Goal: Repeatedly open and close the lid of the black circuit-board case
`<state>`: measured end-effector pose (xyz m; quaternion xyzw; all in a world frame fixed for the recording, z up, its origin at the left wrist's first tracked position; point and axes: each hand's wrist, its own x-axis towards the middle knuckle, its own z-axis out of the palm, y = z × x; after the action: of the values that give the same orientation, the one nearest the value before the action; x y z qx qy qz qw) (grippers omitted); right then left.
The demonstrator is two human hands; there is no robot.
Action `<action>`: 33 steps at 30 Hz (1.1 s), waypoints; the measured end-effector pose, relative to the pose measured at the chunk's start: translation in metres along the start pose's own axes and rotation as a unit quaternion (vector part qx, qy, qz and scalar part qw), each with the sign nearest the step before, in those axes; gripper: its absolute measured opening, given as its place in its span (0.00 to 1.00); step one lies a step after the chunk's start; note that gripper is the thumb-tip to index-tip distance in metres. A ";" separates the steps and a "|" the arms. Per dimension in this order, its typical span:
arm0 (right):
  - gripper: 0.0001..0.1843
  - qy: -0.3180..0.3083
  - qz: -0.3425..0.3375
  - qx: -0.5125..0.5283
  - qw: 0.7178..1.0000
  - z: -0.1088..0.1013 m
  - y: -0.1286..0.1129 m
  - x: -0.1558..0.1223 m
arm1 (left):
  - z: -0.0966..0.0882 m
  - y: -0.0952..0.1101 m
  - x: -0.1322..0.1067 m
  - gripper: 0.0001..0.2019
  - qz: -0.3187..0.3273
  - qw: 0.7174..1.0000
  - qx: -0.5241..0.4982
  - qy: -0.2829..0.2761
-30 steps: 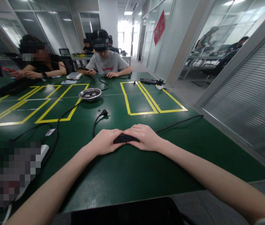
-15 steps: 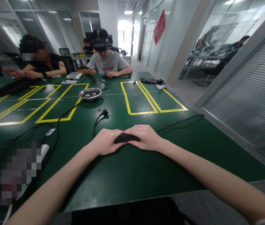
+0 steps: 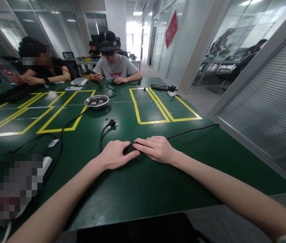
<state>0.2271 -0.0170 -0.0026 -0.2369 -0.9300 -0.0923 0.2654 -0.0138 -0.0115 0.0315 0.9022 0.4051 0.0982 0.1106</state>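
Note:
Both my hands rest together on a small black block (image 3: 129,148), a power adapter by its look, lying on the green table (image 3: 137,182). My left hand (image 3: 114,154) is curled over its left end with the thumb along its near side. My right hand (image 3: 155,148) covers its right end, fingers laid over the top. A black cord (image 3: 193,130) runs from under my right hand toward the table's right edge. Another cord leaves the left side and ends in a black plug (image 3: 111,123) lying free on the table. Most of the block is hidden by my fingers.
A metal bowl (image 3: 97,101) with small parts stands beyond the plug. Yellow tape rectangles (image 3: 158,108) mark the table. A white power strip (image 3: 46,163) with black cables lies at the left. Two people sit at the far side; a black tool (image 3: 161,87) lies far right.
My hands have closed further over the black block, so less of it shows. The view has shifted slightly. Nothing else on the table has moved.

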 end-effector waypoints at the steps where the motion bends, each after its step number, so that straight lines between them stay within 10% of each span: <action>1: 0.19 0.005 -0.001 -0.002 1.000 0.000 0.000 0.001 | 0.001 -0.001 0.001 0.28 -0.010 1.000 -0.006 -0.003; 14: 0.22 -0.023 0.129 0.131 0.983 -0.007 -0.004 0.014 | 0.005 -0.015 0.007 0.27 0.055 0.990 0.104 0.079; 33: 0.23 -0.053 0.104 0.179 0.977 -0.005 0.006 0.005 | 0.005 -0.011 0.003 0.16 0.115 0.983 0.069 0.126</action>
<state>0.2284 -0.0112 0.0043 -0.2853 -0.9146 0.1165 0.2619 -0.0183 -0.0027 0.0234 0.9288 0.3150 0.1946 -0.0158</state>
